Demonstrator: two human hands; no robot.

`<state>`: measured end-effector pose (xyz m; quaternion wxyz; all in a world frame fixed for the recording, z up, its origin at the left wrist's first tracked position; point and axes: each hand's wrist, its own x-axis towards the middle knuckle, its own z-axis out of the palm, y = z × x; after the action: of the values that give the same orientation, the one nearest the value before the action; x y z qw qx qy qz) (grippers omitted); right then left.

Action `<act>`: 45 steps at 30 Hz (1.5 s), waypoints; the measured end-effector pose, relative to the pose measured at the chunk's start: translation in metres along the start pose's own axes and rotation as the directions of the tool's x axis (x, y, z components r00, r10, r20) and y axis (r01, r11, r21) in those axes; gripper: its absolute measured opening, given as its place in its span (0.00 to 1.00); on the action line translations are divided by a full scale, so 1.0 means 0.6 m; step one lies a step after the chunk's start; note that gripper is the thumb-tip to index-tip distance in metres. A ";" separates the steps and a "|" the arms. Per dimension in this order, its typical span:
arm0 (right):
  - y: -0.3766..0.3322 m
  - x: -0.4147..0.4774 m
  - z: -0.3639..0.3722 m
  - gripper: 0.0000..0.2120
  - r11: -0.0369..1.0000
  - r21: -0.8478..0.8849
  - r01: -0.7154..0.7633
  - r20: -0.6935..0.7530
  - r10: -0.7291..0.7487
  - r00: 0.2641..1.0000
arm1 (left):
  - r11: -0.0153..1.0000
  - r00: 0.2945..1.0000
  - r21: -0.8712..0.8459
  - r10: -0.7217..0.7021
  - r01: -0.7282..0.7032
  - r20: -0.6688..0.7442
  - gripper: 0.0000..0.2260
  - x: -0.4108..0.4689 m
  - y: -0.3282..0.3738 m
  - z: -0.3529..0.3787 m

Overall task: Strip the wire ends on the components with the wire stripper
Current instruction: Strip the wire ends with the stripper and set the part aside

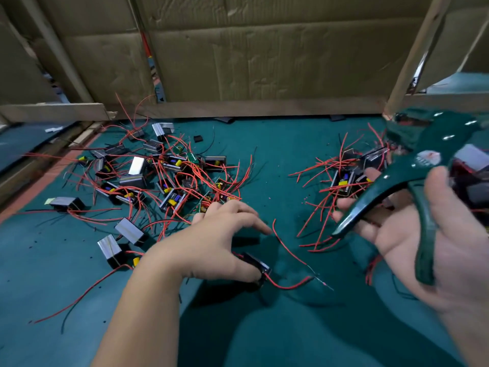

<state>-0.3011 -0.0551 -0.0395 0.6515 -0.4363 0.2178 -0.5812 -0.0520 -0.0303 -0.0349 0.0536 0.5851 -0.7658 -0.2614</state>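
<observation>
Head view: the right hand [455, 247] holds the dark green wire stripper [428, 160] in a loose grip. The stripper's red-and-white label is too blurred to read. The left hand [211, 239] has its grip apart, thumb on a component [262, 268] on the green tabletop [291, 160].

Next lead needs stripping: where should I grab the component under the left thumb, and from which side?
Grip the component by its dark body, across the sides, coming from above and the left. Its red wires trail off rightwards, toward the wire stripper in the right hand, so their ends stay free.
</observation>
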 end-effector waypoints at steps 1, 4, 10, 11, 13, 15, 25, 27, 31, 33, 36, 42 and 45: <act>0.003 0.001 0.000 0.27 1.000 -0.002 -0.013 -0.009 0.013 1.000 | 1.000 1.000 -0.002 0.008 -0.008 -0.006 0.25 0.001 0.000 -0.002; 0.009 -0.004 0.000 0.27 0.997 0.028 -0.066 0.009 0.066 0.998 | 0.994 0.999 -0.098 0.044 -0.046 -0.022 0.20 0.001 0.007 -0.006; 0.007 -0.010 0.006 0.25 0.992 0.059 -0.111 0.082 0.106 0.991 | 0.992 0.992 -0.029 0.122 -0.121 0.034 0.29 -0.001 0.004 0.006; 0.006 -0.011 0.005 0.26 0.990 0.077 -0.120 0.095 0.112 0.989 | 0.991 0.991 -0.007 0.130 -0.130 0.004 0.26 0.003 0.005 0.011; 0.004 -0.012 0.009 0.29 0.986 0.102 -0.135 0.116 0.122 0.986 | 0.987 0.986 0.002 0.163 -0.163 -0.017 0.18 0.011 0.007 0.018; 0.003 -0.012 0.011 0.29 0.982 0.127 -0.137 0.136 0.120 0.983 | 0.982 0.981 -0.041 0.183 -0.186 -0.061 0.09 0.017 0.008 0.022; 0.005 -0.016 0.020 0.33 0.983 0.090 -0.160 0.104 0.150 0.983 | 0.832 0.876 -0.521 -0.096 -0.191 -0.474 0.12 0.041 0.008 0.026; 0.007 -0.019 0.021 0.28 0.978 0.115 -0.173 0.117 0.159 0.980 | 0.694 0.888 -0.670 -0.098 -0.262 -0.450 0.12 0.040 0.020 0.027; 0.017 -0.021 0.022 0.34 0.943 0.170 -0.286 0.119 0.268 0.956 | 0.475 0.932 -0.836 -0.085 -0.274 -0.353 0.08 0.036 0.040 0.032; 0.021 -0.027 0.025 0.39 0.918 0.203 -0.341 0.137 0.318 0.938 | 0.444 0.946 -0.865 -0.101 -0.234 -0.308 0.07 0.038 0.045 0.035; 0.026 -0.033 0.030 0.34 0.912 0.188 -0.366 0.209 0.327 0.922 | 0.489 0.960 -0.850 -0.084 -0.195 -0.269 0.09 0.041 0.053 0.039; 0.009 -0.029 0.045 0.22 0.843 0.268 -0.467 0.269 0.400 0.876 | 0.600 0.987 -0.786 0.055 -0.152 -0.149 0.18 0.035 0.059 0.044; 0.029 -0.039 0.041 0.33 0.900 0.102 -0.425 0.288 0.382 0.878 | 0.571 0.980 -0.799 0.071 -0.191 -0.184 0.18 0.033 0.058 0.042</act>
<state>-0.2772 -0.0263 -0.0464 0.8146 -0.3993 0.1685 -0.3856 -0.0981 -0.0339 -0.0448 0.3849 0.4531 -0.5970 -0.5387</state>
